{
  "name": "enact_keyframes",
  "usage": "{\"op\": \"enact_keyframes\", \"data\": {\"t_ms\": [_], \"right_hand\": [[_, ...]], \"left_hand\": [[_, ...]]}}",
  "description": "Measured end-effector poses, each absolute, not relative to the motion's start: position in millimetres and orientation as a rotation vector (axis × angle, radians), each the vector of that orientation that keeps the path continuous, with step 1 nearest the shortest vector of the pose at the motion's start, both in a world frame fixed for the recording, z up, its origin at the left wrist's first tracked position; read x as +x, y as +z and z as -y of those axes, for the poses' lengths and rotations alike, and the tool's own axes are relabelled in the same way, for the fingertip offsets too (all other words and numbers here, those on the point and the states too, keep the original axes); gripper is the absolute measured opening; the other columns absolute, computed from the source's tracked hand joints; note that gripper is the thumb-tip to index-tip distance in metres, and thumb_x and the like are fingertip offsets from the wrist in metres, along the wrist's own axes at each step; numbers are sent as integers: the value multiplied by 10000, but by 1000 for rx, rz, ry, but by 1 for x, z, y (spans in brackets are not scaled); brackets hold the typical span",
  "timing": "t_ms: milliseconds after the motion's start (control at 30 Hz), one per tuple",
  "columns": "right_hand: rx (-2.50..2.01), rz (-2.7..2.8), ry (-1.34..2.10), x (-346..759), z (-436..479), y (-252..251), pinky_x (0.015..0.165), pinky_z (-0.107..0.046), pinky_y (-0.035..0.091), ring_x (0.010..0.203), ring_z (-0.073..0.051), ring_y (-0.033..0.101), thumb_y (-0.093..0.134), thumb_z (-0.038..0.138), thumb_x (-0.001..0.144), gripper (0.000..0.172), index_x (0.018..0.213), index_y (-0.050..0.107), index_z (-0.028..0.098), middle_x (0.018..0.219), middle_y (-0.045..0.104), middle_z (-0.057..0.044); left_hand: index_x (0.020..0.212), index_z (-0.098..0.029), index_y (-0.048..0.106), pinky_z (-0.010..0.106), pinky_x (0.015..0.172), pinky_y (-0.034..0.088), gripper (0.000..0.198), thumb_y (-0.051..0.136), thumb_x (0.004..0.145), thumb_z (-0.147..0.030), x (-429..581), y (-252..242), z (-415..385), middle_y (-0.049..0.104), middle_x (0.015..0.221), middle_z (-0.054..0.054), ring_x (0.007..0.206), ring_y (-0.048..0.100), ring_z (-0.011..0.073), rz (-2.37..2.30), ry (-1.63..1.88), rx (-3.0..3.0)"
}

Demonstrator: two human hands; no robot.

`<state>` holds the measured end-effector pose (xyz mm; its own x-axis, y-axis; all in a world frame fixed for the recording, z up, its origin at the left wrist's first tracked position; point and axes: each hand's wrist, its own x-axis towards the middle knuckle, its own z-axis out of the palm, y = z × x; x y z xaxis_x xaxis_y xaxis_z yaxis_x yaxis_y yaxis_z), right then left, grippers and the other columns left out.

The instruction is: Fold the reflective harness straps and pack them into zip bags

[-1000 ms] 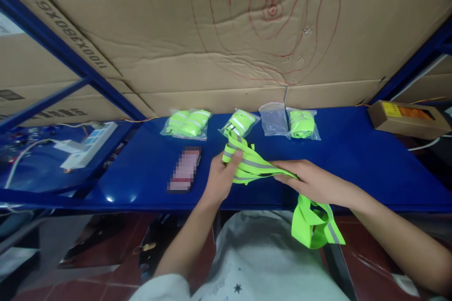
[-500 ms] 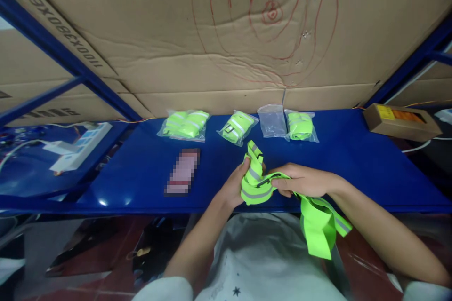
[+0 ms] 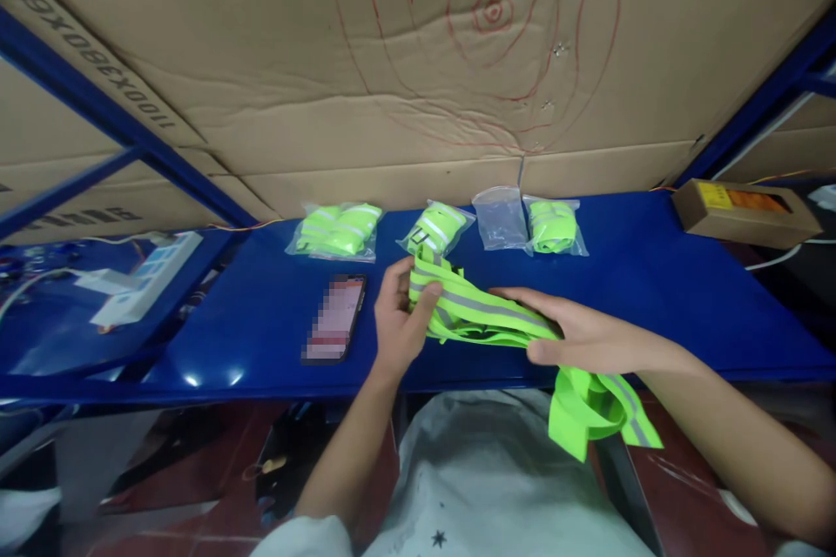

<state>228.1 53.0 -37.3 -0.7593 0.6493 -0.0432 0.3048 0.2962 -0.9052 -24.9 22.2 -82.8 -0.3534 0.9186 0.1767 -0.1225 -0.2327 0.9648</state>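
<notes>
A neon-yellow reflective strap [image 3: 496, 312] with grey stripes stretches between my hands above the front of the blue table. My left hand [image 3: 403, 318] is closed on its bunched left end, thumb on top. Farther right, my right hand [image 3: 575, 335] grips the strap's layers between thumb and fingers, and loose loops hang below that hand past the table edge. Behind stand clear bags of folded neon straps: one at left [image 3: 338, 231], one in the middle [image 3: 436, 226] and one at right [image 3: 555, 226]. A flat clear zip bag [image 3: 500, 218] lies between the last two.
A phone [image 3: 336, 318] with a blurred screen lies on the blue table [image 3: 228, 313], left of my hands. A white power strip [image 3: 151, 278] is at far left, a brown box [image 3: 744, 211] at back right. Cardboard [image 3: 293, 61] walls the back; blue metal bars flank both sides.
My left hand has moved left with its end of the strap, and the gap between my hands has widened. The strap is now drawn out in long layers instead of bunched.
</notes>
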Motion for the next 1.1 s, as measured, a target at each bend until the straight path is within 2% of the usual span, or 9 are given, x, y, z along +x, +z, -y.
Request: {"op": "enact_keyframes", "data": {"t_ms": [100,300,400,467,600,700,800,900,1100], "right_hand": [[-788,2174,1647,228,-59,-42,1102,-431,503,1355,-297,578,522,705,958,766,1507,512,171,1520,556,-156],[-586,1940,1702,202,-69,-52,866,-316,556,978,-199,670,759,658,812,664,1227,686,145,1081,724,-78],[-625,1817,1785,194,-62,-47,723,-267,538,793,-156,649,795,597,802,536,1077,725,142,903,718,-37],[-577,1825,1790,194,-53,-40,734,-268,541,801,-162,661,785,546,832,437,1004,738,148,903,732,-38],[-471,1846,1701,196,-34,-29,735,-266,538,784,-168,688,672,491,939,337,928,761,166,866,749,-33],[-548,1882,1563,196,-32,-32,645,-248,503,677,-155,654,744,495,876,325,860,755,171,771,727,-4],[-768,1896,1266,195,-40,-40,657,-242,469,715,-159,628,836,491,775,358,859,740,157,780,714,8],[-912,1927,1058,194,-47,-49,682,-257,445,747,-169,604,805,510,792,373,847,703,155,775,692,5],[-856,1939,763,188,-50,-64,807,-319,466,899,-222,625,779,376,799,271,940,641,191,976,697,-60]], "left_hand": [[1205,-210,664,210,734,497,446,833,826,-374,-33,-60,-14,745,1025,52,881,691,181,-1293,1561,1379],[1195,-229,736,216,761,458,388,826,821,-283,-23,11,-16,738,1086,35,828,651,167,-1197,1055,1891],[1124,-211,776,208,691,424,388,879,750,-234,-18,41,-18,727,971,19,736,595,145,-1152,1044,1811],[1097,-175,777,205,630,407,418,910,702,-203,-16,52,-16,703,868,22,688,575,137,-1117,1093,1640],[1126,-185,737,217,600,465,462,918,709,-268,-12,44,-14,726,873,41,651,640,148,-969,1096,1272],[1107,-199,733,253,642,539,476,924,706,-370,-8,24,-16,751,898,54,663,696,176,-878,968,1054],[1116,-204,724,257,653,553,480,918,718,-388,-6,8,-19,757,897,52,686,719,190,-895,902,985],[1103,-225,721,254,704,560,408,891,761,-369,-6,-3,-22,757,929,31,757,727,189,-932,945,994],[1194,-237,737,243,799,549,439,854,807,-409,-7,-26,-27,753,1155,57,951,733,214,-888,923,969]]}}
